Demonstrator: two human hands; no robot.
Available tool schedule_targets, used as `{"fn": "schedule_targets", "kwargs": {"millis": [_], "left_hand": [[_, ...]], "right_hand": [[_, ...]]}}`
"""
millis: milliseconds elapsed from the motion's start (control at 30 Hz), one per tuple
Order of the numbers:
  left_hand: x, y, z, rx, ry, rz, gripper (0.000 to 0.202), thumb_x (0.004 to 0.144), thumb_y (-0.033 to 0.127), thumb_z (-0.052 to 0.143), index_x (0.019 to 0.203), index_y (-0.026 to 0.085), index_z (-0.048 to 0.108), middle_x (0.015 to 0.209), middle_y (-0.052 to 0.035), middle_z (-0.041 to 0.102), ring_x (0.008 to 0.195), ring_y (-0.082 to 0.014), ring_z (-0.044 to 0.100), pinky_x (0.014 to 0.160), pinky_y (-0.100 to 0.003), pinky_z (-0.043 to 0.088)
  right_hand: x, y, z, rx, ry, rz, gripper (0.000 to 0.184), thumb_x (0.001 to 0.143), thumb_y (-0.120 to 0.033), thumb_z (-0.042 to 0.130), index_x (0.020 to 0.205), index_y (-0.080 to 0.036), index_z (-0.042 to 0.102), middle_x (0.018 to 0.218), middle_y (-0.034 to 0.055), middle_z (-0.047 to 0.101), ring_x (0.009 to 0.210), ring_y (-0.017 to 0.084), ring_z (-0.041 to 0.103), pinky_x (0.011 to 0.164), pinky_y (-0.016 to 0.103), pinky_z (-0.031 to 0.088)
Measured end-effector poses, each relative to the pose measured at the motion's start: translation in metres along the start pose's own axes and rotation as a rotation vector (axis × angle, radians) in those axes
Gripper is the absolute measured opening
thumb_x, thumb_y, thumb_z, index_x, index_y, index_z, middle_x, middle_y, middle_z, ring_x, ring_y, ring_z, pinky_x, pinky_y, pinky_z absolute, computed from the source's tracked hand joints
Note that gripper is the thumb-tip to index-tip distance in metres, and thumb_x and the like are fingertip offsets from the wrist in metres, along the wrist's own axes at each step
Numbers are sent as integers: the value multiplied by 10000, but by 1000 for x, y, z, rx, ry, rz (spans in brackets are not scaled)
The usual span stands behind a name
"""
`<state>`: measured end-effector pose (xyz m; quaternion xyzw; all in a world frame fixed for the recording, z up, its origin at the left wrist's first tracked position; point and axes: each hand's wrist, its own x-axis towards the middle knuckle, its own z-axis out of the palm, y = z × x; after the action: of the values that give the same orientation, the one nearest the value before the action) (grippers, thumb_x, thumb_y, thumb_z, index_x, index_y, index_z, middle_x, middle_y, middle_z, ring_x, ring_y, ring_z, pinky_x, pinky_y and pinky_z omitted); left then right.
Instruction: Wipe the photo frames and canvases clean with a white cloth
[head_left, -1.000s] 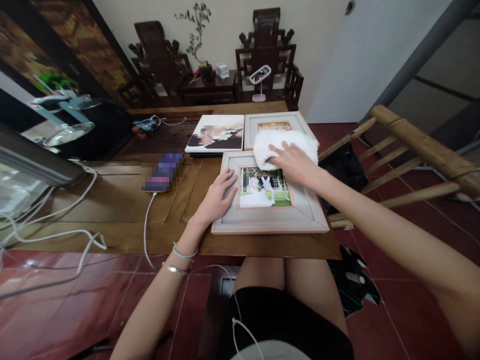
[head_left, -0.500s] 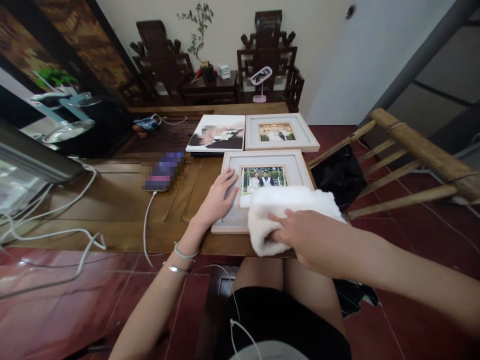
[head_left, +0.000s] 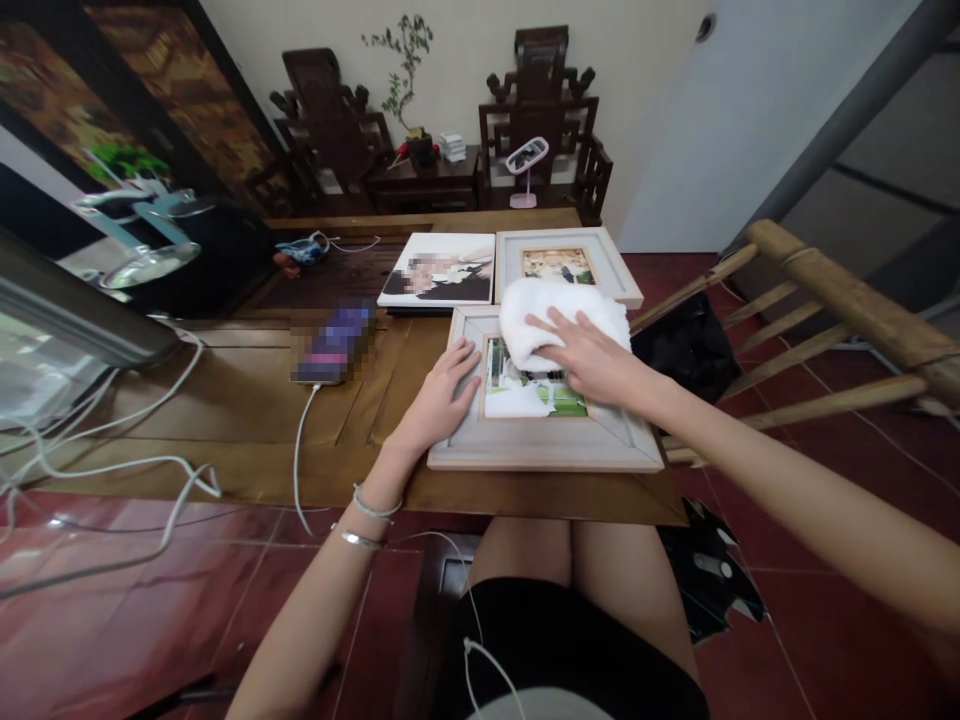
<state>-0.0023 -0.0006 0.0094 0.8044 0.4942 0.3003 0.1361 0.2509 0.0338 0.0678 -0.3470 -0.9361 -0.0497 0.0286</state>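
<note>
A pale framed wedding photo (head_left: 525, 450) lies flat at the near edge of the wooden table (head_left: 225, 400). My left hand (head_left: 439, 395) rests flat on the frame's left border, fingers spread. My right hand (head_left: 592, 360) presses a folded white towel (head_left: 544, 310) onto the upper part of the picture, fingers stretched over the cloth. The towel covers the top of the photo and the frame's far edge.
Behind lie a second framed photo (head_left: 562, 262) and an unframed print (head_left: 439, 270). A phone (head_left: 330, 345) on a white cable (head_left: 296, 450) sits to the left. More cables trail off the left edge. A bamboo chair (head_left: 817, 330) stands to the right.
My right hand swept the towel from the frame's top down to its near edge, then back up to the top of the photo. The left hand stayed put.
</note>
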Motion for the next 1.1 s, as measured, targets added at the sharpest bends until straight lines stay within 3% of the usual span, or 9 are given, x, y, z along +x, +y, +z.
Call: {"fn": "schedule_targets", "kwargs": {"millis": [100, 200, 367, 567, 733, 900, 1100], "left_hand": [[0, 0, -1, -8, -1, -3, 428, 939, 324, 426, 1295, 115, 541, 1423, -151, 470, 1390, -254, 330, 1147, -468, 273], [0, 0, -1, -14, -6, -6, 433, 935, 336, 432, 1289, 115, 549, 1413, -155, 479, 1388, -264, 334, 1147, -467, 274], [0, -2, 1, -6, 18, 12, 417, 930, 317, 443, 1277, 117, 557, 1404, -156, 492, 1379, -264, 351, 1138, -476, 290], [0, -1, 2, 9, 20, 7, 422, 930, 306, 446, 1278, 92, 554, 1401, -164, 493, 1378, -258, 353, 1138, -462, 297], [1, 1, 1, -41, 34, -10, 423, 959, 338, 383, 1247, 99, 582, 1388, -147, 513, 1374, -249, 361, 1142, -463, 289], [0, 2, 2, -135, 60, -45, 482, 985, 390, 288, 1270, 112, 560, 1367, -128, 539, 1367, -225, 375, 1152, -418, 276], [-2, 2, 0, -222, 76, -103, 583, 976, 440, 309, 1476, 143, 262, 1457, -139, 432, 1343, -246, 412, 1138, -443, 280]], "right_hand": [[13, 11, 4, -71, 26, 45, 637, 751, 58, 374, 1325, -177, 520, 1549, 105, 261, 1410, 361, 186, 1073, 602, 245], [17, 5, 8, -71, -41, 47, 593, 785, 13, 402, 1338, -169, 514, 1517, 126, 327, 1372, 415, 247, 1037, 625, 274], [-8, -38, -2, -53, -162, 26, 552, 789, -5, 427, 1316, -138, 526, 1487, 169, 366, 1333, 425, 317, 1012, 618, 311], [-52, -94, -39, 69, -257, -106, 520, 754, -12, 471, 1247, -152, 561, 1406, 180, 471, 1218, 413, 476, 913, 561, 450], [-50, -114, -44, 175, -292, -191, 512, 759, -68, 528, 1255, -186, 565, 1463, 169, 403, 1282, 443, 398, 967, 617, 391], [-27, -94, -13, 169, -175, -160, 551, 778, -39, 509, 1306, -194, 534, 1480, 144, 389, 1333, 406, 342, 1032, 611, 322], [16, -36, 7, 102, -120, -90, 707, 718, 70, 439, 1370, -202, 471, 1554, 107, 244, 1419, 363, 144, 1099, 595, 218]]}}
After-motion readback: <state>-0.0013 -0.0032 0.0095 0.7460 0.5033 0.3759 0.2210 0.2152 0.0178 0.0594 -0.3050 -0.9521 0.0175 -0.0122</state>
